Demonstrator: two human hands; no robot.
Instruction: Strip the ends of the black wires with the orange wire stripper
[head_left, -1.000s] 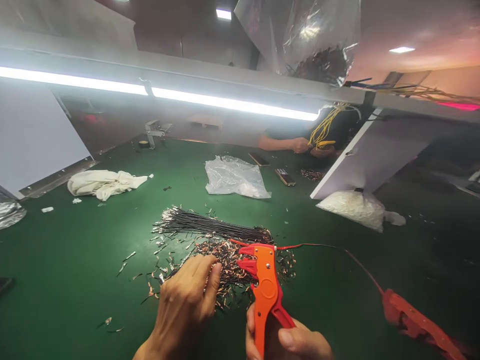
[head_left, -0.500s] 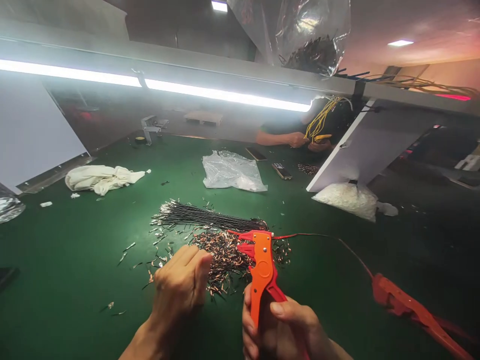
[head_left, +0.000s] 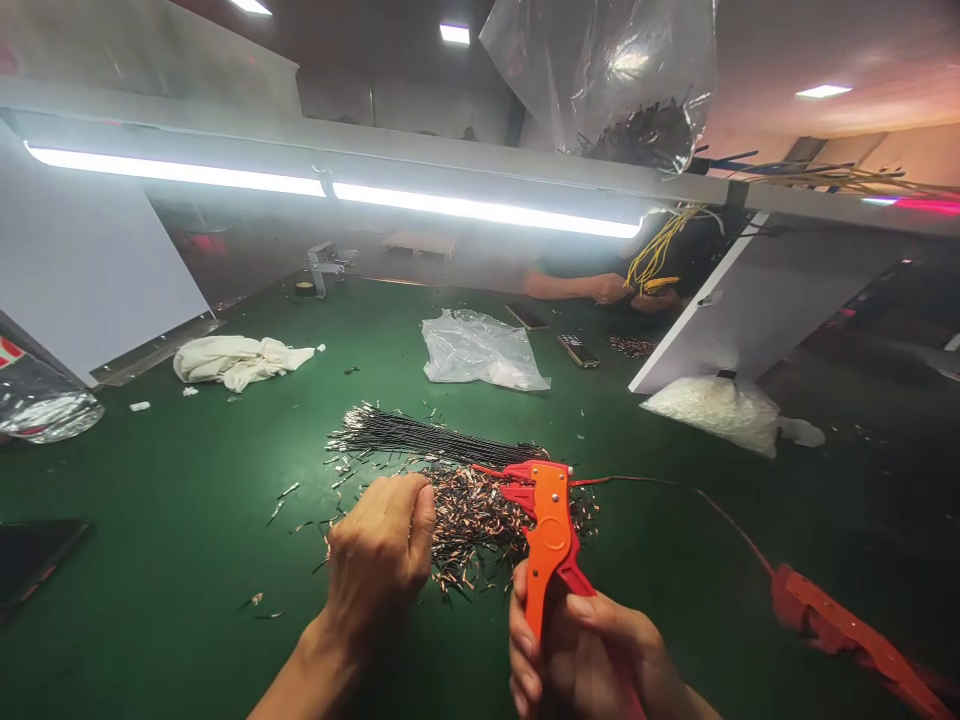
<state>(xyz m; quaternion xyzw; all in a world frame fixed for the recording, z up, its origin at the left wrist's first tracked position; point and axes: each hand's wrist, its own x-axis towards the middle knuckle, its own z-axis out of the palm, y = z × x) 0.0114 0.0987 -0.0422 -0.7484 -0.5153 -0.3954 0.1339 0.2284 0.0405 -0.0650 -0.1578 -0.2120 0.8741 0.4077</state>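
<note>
Orange wire stripper [head_left: 551, 535] stands head-up in my right hand [head_left: 581, 650], fingers closed round its handles, jaws toward the heap of clippings [head_left: 476, 520] on the green table [head_left: 210, 530]. Over to my left hand [head_left: 382, 535], at the heap's left side: fingers curled in, and I can't tell whether they grip anything. Black wires [head_left: 435, 433] lie bundled just beyond the clippings.
</note>
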